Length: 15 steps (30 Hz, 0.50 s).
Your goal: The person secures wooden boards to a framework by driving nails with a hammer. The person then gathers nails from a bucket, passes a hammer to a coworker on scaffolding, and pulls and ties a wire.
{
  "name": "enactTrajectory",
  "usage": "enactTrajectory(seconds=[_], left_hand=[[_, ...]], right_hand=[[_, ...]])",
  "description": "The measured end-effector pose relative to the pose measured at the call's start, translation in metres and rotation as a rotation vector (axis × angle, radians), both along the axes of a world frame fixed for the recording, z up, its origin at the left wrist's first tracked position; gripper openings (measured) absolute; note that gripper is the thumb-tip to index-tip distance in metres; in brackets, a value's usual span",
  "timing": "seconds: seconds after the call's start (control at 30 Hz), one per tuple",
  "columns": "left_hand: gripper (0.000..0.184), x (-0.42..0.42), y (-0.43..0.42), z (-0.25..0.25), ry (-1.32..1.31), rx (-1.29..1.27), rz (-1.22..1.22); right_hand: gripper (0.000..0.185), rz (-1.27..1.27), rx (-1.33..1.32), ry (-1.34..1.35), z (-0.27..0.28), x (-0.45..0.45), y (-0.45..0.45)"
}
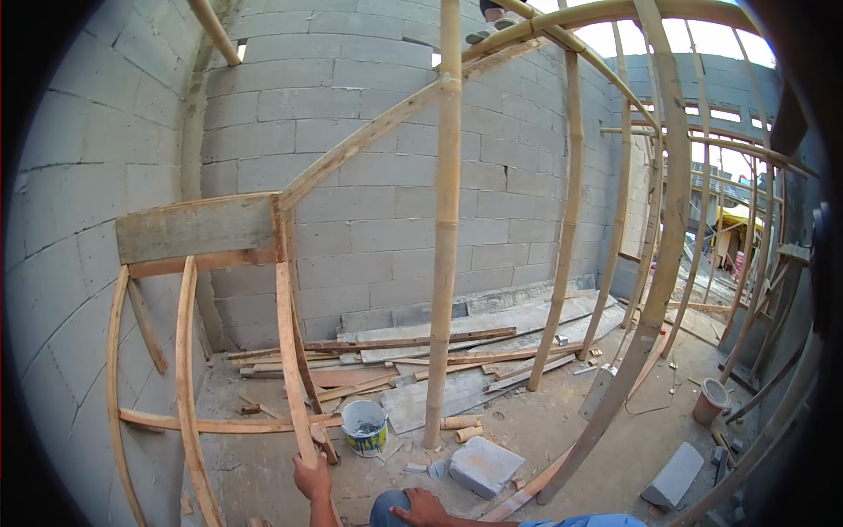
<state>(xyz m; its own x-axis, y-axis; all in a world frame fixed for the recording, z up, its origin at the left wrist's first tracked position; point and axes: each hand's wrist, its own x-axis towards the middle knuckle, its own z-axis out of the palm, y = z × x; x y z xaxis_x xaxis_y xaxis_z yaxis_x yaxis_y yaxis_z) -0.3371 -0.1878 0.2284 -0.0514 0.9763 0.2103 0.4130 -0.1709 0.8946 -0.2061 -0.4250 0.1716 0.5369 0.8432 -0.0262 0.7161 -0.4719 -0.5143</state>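
Your left hand (313, 479) wraps round lower part of wooden batten (291, 351), fingers closed on it; batten stands near-upright at right side of timber frame (185, 351), below weathered board (198, 230); your right hand (423, 508) lies on your knee (386, 511), fingers loosely spread; paint bucket (364, 439) stands just right of batten; pale block (486, 464) lies near foot of bamboo pole (445, 220); loose planks (395, 344) lie along block wall (378, 202).

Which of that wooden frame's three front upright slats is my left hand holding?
The rightmost slat: your left hand grips it low down; no hand touches the leftmost slat or middle slat.
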Motion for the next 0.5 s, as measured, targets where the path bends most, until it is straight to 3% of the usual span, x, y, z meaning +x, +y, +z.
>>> enactTrajectory(seconds=[0.03, 0.5], left_hand=[[0.049, 0.0, 0.0, -0.001, 0.003, 0.005, 0.0], [0.053, 0.003, 0.002, 0.002, 0.05, -0.033, 0.018]], right_hand=[[0.088, 0.0, -0.081, 0.003, -0.001, 0.003, 0.002], [0.086, 0.0, -0.042, -0.047, -0.006, -0.002, 0.01]])
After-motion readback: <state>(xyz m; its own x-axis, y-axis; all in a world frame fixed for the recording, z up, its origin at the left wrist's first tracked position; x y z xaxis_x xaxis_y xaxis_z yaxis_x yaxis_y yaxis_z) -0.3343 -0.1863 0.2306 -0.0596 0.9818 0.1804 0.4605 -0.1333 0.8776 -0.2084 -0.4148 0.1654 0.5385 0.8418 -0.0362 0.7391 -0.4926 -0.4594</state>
